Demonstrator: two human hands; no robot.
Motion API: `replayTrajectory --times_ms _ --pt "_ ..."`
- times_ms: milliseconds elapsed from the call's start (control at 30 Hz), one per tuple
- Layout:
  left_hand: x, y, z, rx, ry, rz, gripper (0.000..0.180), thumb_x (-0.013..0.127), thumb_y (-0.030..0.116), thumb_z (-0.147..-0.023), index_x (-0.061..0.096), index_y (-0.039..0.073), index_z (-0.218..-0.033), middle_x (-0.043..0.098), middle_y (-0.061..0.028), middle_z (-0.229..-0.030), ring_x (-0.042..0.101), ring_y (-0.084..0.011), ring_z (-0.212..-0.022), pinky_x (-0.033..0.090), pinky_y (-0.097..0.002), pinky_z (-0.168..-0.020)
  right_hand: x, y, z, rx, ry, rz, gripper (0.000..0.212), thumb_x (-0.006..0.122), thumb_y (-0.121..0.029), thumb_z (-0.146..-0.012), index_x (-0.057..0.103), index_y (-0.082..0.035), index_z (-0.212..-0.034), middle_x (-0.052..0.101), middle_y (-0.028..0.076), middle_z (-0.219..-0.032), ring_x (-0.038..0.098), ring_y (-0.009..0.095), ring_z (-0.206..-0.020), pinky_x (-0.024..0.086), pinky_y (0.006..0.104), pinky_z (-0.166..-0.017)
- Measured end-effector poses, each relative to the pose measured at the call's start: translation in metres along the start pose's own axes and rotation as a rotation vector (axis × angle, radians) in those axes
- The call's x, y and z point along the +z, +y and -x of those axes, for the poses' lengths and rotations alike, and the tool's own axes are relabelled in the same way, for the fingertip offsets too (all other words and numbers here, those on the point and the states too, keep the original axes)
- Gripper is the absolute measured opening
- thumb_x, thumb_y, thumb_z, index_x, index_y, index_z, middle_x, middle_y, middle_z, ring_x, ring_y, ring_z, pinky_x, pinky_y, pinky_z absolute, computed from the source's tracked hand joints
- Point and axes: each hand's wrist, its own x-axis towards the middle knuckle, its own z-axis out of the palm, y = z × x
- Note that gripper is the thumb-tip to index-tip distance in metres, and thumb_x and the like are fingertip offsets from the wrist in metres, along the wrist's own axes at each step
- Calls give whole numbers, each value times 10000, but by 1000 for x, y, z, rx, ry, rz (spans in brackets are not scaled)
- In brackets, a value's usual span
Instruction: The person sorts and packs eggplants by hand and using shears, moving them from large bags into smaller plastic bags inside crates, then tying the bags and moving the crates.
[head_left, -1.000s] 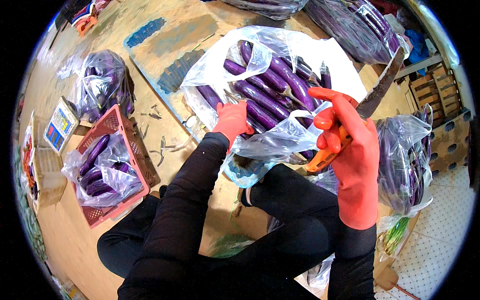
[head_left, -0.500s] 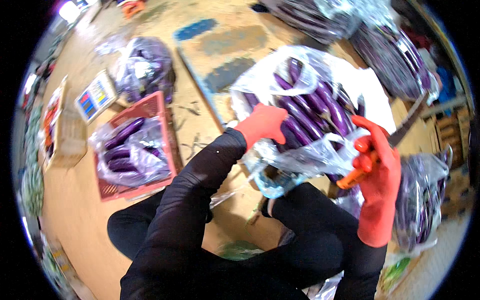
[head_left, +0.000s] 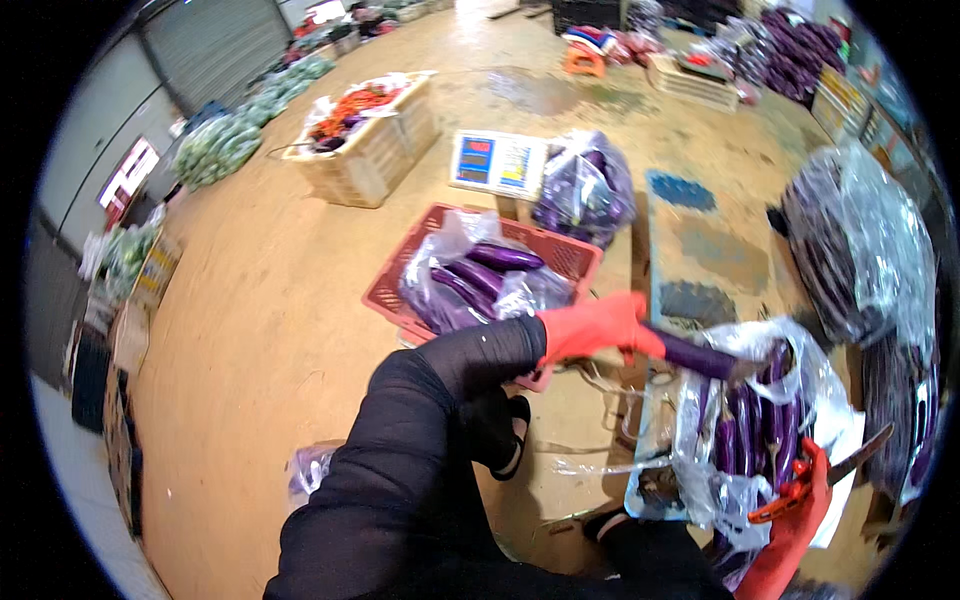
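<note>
In a red glove, my left hand [head_left: 597, 328] is closed around one end of a long purple eggplant [head_left: 700, 358], whose other end points at an open clear plastic bag [head_left: 820, 375]. Several more eggplants [head_left: 745, 430] lie in that bag. My right hand [head_left: 812, 500], also gloved in red, grips a knife [head_left: 862, 453] with an orange handle beside the bag; its dark blade points up and to the right. Left of the bag stands a red plastic basket [head_left: 585, 265], lined with a clear bag holding several eggplants [head_left: 503, 257].
A scale display [head_left: 497, 163] stands behind the basket, next to a filled eggplant bag [head_left: 585, 190]. A cream crate [head_left: 370, 165] of red and orange produce is farther left. Large bagged eggplants [head_left: 860, 245] line the right. The board [head_left: 725, 215] lies behind the open bag.
My left hand has lifted an eggplant from the open bag and moved left toward the basket. The view has swung left, and my right hand still holds the knife.
</note>
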Motion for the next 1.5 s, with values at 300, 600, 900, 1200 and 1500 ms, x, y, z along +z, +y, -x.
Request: replayTrajectory --times_ms 300,600,900,1200,1500 --pt "9 -88 105 -186 84 947 318 611 293 -876 574 3 -1002 573 -77 -971 577 -137 -840 519 -285 -749 55 10 -12 -10 -128 27 376 633 -379 -842 631 -60 -1041 512 -5 -744 392 29 -474 335 182 -443" --pt "-334 -40 162 621 863 1639 1164 683 587 -708 -62 66 -1436 110 -310 -1439 331 -521 -1239 421 -638 -895 97 30 -16 160 -150 69 313 658 -343 -818 639 -56 -941 561 15 -702 424 55 -459 363 213 -439" --pt "-217 -104 95 227 641 1098 911 513 680 -786 262 52 -1396 288 -137 -1454 432 -344 -1228 401 -508 -922 98 27 3 113 -153 43 338 647 -343 -836 633 -48 -1002 569 21 -743 419 48 -475 357 209 -441" --pt "-141 -74 70 504 -86 1443 961 452 689 -798 225 -19 -1407 266 -216 -1458 282 -334 -1347 277 -488 -1077 82 18 -1 114 -132 -34 333 646 -335 -844 634 -51 -1018 586 30 -756 436 54 -496 390 207 -466" --pt "-34 -66 5 389 -13 1055 515 423 205 -973 247 -46 -1387 344 -212 -1415 348 -301 -1318 288 -428 -1097 64 -7 0 44 -119 -102 309 643 -276 -852 645 -13 -1015 598 39 -732 458 56 -499 418 220 -504"
